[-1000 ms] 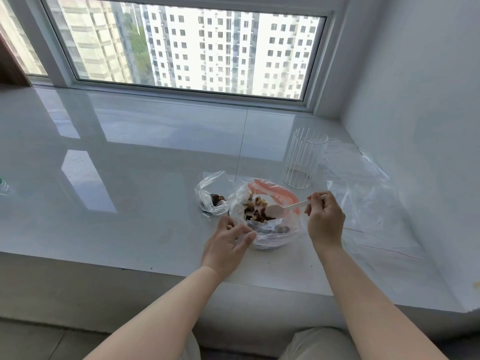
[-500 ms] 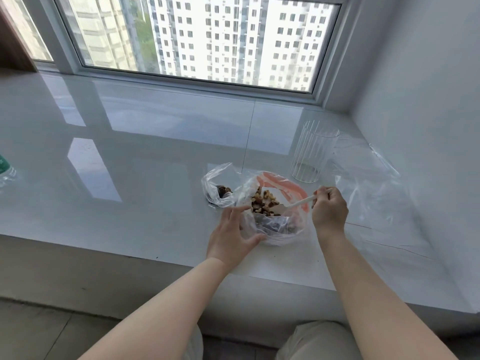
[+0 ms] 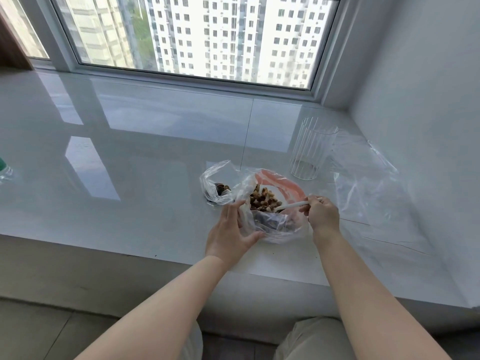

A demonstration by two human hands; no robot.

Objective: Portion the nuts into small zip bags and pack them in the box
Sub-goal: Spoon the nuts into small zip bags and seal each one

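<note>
a home, most likely a flat high up in a residential tower. a broad glossy white sill (image 3: 145, 141), like the ledge of a bay window, runs below a large white-framed window (image 3: 197, 37) at 12 o'clock, and through the glass stand tall apartment blocks (image 3: 233, 40) seen from well above the ground. a plain white wall (image 3: 420, 105) closes the corner at 2 o'clock, and a strip of wood panel (image 3: 11, 48) shows at 10 o'clock. household things lie on the ledge: a clear ribbed tumbler (image 3: 310, 149) at 1 o'clock and loose clear plastic bags (image 3: 363, 178) beside it.
</note>
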